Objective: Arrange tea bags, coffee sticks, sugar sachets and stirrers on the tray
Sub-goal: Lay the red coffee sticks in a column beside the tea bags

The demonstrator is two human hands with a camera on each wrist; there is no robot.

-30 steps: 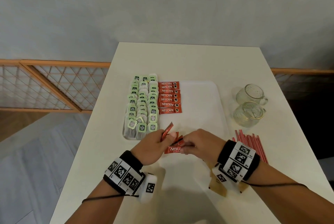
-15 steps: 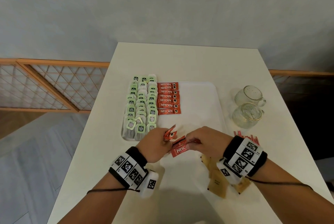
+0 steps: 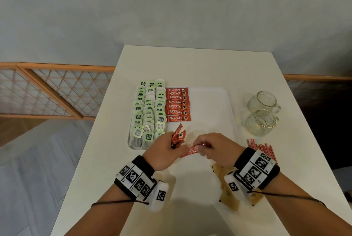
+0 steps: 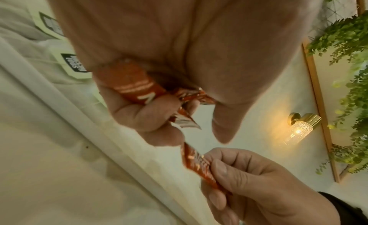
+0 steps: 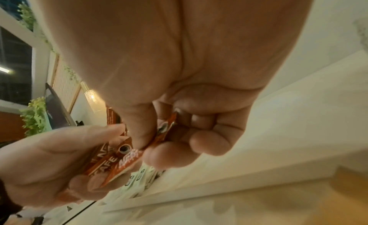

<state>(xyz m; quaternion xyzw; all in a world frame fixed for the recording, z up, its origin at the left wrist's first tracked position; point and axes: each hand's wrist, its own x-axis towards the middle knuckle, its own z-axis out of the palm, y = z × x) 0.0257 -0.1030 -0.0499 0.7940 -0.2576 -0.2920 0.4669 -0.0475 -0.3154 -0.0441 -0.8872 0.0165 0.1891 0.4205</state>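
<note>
A white tray [image 3: 211, 110] lies mid-table. On its left part sit rows of green-tagged tea bags [image 3: 149, 110], and beside them a column of red coffee sticks [image 3: 177, 104]. My left hand [image 3: 167, 149] grips a small bunch of coffee sticks [image 3: 178, 136] over the tray's near edge; the bunch [image 4: 139, 90] also fills the left wrist view. My right hand [image 3: 211, 148] pinches one single coffee stick [image 3: 190, 152] between thumb and fingers, close to the left hand, seen as the stick [image 5: 161, 134] in the right wrist view. Red stirrers [image 3: 261, 149] lie right of my right wrist. Brown sugar sachets [image 3: 226, 194] lie under it.
Two glass cups [image 3: 262, 114] stand right of the tray. The right half of the tray is bare. The white table [image 3: 190, 64] ends at a wooden lattice railing [image 3: 57, 91] on the left, with floor below.
Both hands have shifted slightly away from me, over the tray's near edge. The right hand has drawn one stick out from the bunch that the left hand holds.
</note>
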